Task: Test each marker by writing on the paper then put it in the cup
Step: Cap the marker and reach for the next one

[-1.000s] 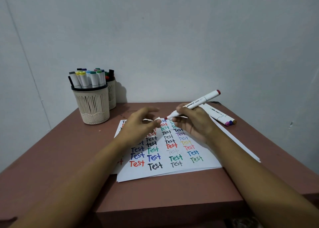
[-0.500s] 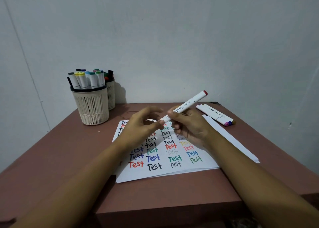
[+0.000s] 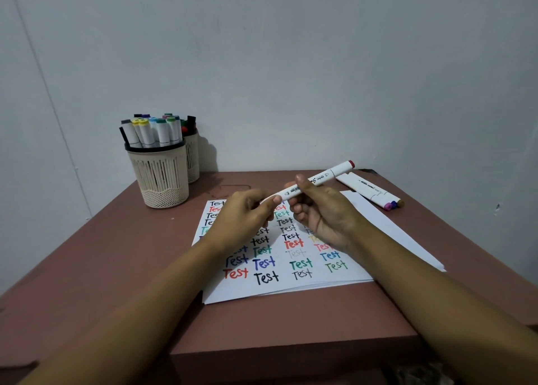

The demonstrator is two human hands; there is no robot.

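My right hand [image 3: 323, 213] grips a white marker with a red end [image 3: 326, 178] by its middle, held above the paper [image 3: 291, 268] and tilted up to the right. My left hand [image 3: 244, 215] pinches the marker's near end, where its cap sits between thumb and fingers. The paper lies flat, covered with rows of the word "Test" in many colours. A cream slotted cup [image 3: 160, 178] full of white markers stands at the back left. Three more markers [image 3: 369, 192] lie at the back right.
A second, smaller cup [image 3: 192, 163] with markers stands behind the first, against the grey wall. A loose white sheet [image 3: 387, 227] juts out to the right under my right forearm. The brown table [image 3: 116, 268] ends near me in a front edge.
The marker's tip was bare one second ago. My left hand has since come onto the marker's near end with the cap, and both hands have risen a little above the paper.
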